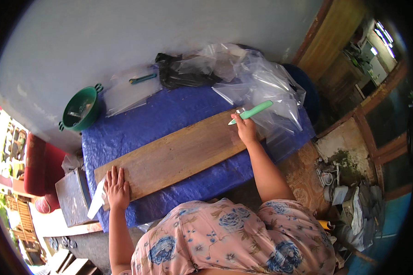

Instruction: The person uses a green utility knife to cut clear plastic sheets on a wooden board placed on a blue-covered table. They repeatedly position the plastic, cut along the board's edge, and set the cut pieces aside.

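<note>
My left hand [116, 192] lies flat on the left end of a long wooden board [179, 153], holding nothing. A white piece of thin sheet [98, 199] sticks out beside the hand, over the board's end; whether the palm presses on it is hidden. At the board's right end, my right hand [246, 130] grips a light-green knife [253, 111] with a pale pointed tip. That tip points down to the left, above the board. Clear plastic sheeting [261, 80] is bunched just beyond the right hand and partly reaches the board's right end.
A blue tarpaulin [151, 120] covers the table. Toward the wall stand a green plastic colander [89, 113], a stack of clear plastic sheets [124, 92] with a teal cutter [143, 78] on it, and a black plastic bag [182, 74]. A red armchair [46, 165] is off to the left.
</note>
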A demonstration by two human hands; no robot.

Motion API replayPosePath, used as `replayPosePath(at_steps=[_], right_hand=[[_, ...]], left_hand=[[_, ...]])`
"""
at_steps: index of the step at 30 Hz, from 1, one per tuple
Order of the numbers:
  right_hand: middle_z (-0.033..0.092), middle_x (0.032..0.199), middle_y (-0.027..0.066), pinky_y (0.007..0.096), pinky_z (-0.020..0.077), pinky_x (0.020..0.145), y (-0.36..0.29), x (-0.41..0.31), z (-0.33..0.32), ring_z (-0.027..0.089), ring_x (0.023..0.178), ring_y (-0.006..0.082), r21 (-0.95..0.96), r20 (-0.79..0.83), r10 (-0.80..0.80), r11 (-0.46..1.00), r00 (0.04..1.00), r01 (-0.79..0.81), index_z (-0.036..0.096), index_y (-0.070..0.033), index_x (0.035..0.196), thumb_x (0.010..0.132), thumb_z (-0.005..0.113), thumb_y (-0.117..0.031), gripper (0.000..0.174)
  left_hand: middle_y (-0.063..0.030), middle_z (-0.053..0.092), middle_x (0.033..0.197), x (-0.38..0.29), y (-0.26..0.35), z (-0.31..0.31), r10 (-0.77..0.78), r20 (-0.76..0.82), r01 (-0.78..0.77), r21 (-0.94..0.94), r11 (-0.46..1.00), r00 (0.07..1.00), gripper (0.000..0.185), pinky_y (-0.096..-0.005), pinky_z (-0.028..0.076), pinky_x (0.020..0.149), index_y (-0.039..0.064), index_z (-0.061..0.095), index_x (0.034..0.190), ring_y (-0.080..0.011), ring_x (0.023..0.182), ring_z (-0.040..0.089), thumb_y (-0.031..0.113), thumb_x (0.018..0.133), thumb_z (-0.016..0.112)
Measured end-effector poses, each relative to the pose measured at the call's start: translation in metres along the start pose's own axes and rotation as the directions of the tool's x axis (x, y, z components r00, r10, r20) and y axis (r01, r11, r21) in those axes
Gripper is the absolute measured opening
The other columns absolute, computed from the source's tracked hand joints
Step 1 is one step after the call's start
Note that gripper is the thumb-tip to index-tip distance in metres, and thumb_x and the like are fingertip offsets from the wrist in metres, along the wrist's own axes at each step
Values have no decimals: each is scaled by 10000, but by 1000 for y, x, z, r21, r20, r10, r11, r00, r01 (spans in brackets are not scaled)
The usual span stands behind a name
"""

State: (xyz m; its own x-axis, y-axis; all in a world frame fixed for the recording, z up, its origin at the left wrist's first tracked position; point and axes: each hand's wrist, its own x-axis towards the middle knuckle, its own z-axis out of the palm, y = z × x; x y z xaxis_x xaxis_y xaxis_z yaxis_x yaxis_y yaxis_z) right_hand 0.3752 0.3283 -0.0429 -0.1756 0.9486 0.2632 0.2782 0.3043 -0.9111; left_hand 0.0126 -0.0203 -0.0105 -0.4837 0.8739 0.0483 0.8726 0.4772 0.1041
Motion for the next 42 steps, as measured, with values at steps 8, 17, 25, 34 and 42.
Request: replayPosePath(at_steps=[8, 17, 25, 34, 42], right_hand=[[688, 882, 90, 312, 493, 731, -4, -7, -7, 648, 816, 186, 4, 152, -37, 999, 988, 37, 685, -52, 976, 912, 575, -237, 225], [678, 900, 89, 311, 496, 736, 9, -9, 0, 648, 832, 185, -28, 171, -225, 972, 959, 234, 665, -52, 1001, 903, 583, -186, 185], [652, 957, 29, 253, 454, 790, 6, 1, -1, 575, 888, 98, 118, 29, 13, 993, 1000, -16, 642, -45, 1108, 930, 562, -188, 242], [675, 983, 113, 316, 475, 809, 2, 4, 27, 632, 908, 206, -64, 4, -36, 997, 999, 37, 641, -37, 1097, 917, 567, -244, 284], [680, 927, 119, 330, 479, 795, -10, -12, 41, 642, 890, 219, -69, 42, -123, 990, 992, 125, 647, -30, 1081, 924, 556, -259, 291]], left_hand=[[-105, 262, 1513, 1, 0, 1, -31, 37, 32, -18, 999, 999, 536, -470, 114, 1128, 142, 402, 1403, -333, 1402, 190, 256, 880, 415], [-107, 253, 1517, 1, 3, -2, -17, 28, 18, -40, 999, 999, 543, -482, 112, 1123, 143, 396, 1408, -337, 1405, 181, 291, 886, 419], [-117, 343, 1474, -5, -2, 0, -1, 44, 9, -163, 987, 999, 480, -512, 171, 1101, 118, 514, 1323, -352, 1380, 250, 263, 867, 547], [-140, 607, 1197, -80, -205, 3, -314, -301, 292, -116, 949, 900, 252, -401, 372, 1029, 9, 633, 1093, -356, 1214, 481, 96, 921, 472], [-166, 467, 1365, -94, -299, -13, -720, -291, 733, -84, 675, 630, 462, -395, 373, 1021, 54, 475, 1317, -318, 1242, 458, 178, 872, 492]])
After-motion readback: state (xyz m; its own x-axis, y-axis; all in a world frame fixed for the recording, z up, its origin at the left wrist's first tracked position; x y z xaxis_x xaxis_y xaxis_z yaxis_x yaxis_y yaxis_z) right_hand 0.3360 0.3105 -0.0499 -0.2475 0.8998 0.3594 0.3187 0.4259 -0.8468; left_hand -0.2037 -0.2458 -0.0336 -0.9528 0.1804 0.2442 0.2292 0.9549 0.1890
